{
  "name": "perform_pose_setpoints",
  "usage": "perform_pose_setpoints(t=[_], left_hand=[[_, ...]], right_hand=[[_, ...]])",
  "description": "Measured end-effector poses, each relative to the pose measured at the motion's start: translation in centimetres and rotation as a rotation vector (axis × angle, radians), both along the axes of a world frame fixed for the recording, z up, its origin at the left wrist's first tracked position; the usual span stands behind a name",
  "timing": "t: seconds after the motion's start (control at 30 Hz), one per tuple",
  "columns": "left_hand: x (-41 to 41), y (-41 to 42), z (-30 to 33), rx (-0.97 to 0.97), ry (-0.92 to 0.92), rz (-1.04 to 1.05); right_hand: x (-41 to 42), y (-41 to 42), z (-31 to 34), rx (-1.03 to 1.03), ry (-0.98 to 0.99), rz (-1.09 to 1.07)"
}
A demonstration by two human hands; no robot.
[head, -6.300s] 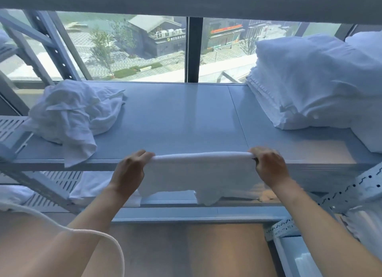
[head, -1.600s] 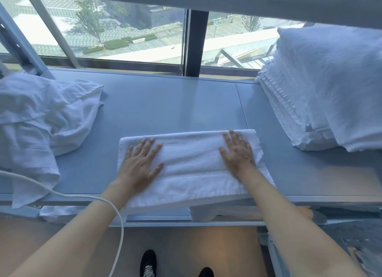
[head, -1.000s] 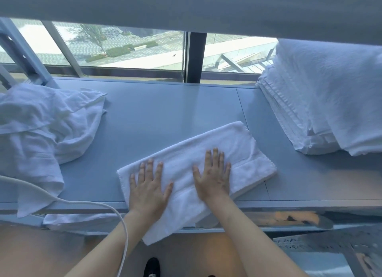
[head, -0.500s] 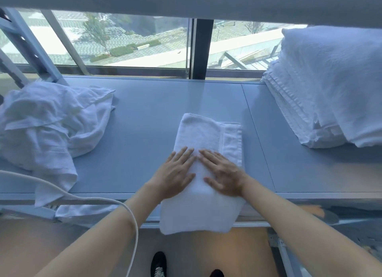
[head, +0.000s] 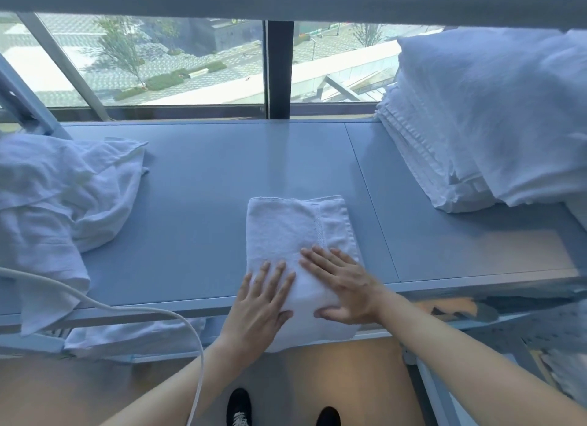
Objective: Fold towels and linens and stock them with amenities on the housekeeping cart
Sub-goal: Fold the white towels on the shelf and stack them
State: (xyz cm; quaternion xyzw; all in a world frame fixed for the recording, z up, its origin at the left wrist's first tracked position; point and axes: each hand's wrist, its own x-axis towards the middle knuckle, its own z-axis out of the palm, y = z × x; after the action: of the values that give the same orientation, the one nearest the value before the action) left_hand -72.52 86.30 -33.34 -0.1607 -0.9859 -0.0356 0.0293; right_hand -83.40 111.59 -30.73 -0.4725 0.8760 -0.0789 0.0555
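Both palms flat with fingers spread, left hand (head: pixel 263 301) and right hand (head: pixel 341 287) pressing the near end of the folded white towel (head: pixel 295 232) on the grey shelf (head: pixel 203 203), near end drooping over the front edge; looks soft, light, floppy, so probably best pinched at both near corners.

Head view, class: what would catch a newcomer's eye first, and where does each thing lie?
First, the folded white towel in the middle of the grey shelf, its near end hanging over the front edge, with the left hand and right hand flat on it. To its left lies a crumpled heap of linen; at the right stands a tall stack of folded towels.
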Motion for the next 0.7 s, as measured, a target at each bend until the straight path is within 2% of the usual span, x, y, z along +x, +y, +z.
perform_pose_setpoints(t=[0.33, 0.7], left_hand=[[-1.7, -0.1, 1.3, -0.063, 0.003, -0.066], [0.8, 2.6, 2.9, -0.075, 0.108, 0.023]], right_hand=[[-1.1, 0.4, -0.6, -0.004, 0.03, 0.067], [0.6, 1.2, -1.2, 0.057, 0.11, 0.128]])
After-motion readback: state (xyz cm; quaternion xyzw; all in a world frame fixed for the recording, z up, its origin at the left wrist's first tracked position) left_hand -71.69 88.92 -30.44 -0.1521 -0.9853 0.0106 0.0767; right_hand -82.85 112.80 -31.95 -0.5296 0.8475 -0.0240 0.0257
